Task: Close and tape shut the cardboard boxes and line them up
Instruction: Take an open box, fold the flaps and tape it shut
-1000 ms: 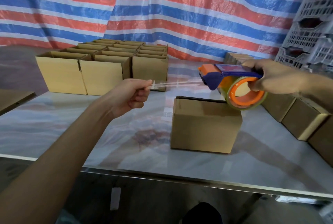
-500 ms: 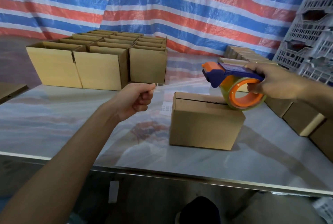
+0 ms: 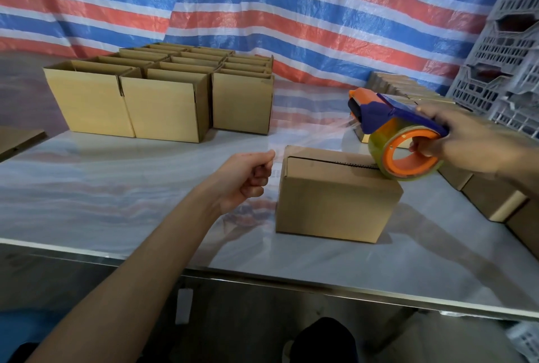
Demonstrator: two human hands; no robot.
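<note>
A small closed cardboard box (image 3: 335, 202) stands on the table in front of me, its top seam showing as a dark slit. My right hand (image 3: 472, 144) grips a blue and orange tape dispenser (image 3: 399, 141) holding a clear roll, just above the box's right top edge. A strip of clear tape (image 3: 315, 135) stretches from the dispenser down to my left hand (image 3: 248, 179), which pinches its free end just left of the box's top left corner.
A block of several open-topped boxes (image 3: 163, 100) stands at the back left of the marble table (image 3: 116, 193). Closed boxes (image 3: 495, 199) line the right side. Grey plastic crates (image 3: 501, 56) stack at the far right, a striped tarp behind.
My left hand has carried the tape end lower and to the right, close to the box's left edge. The dispenser has come down toward the box's right top edge.
</note>
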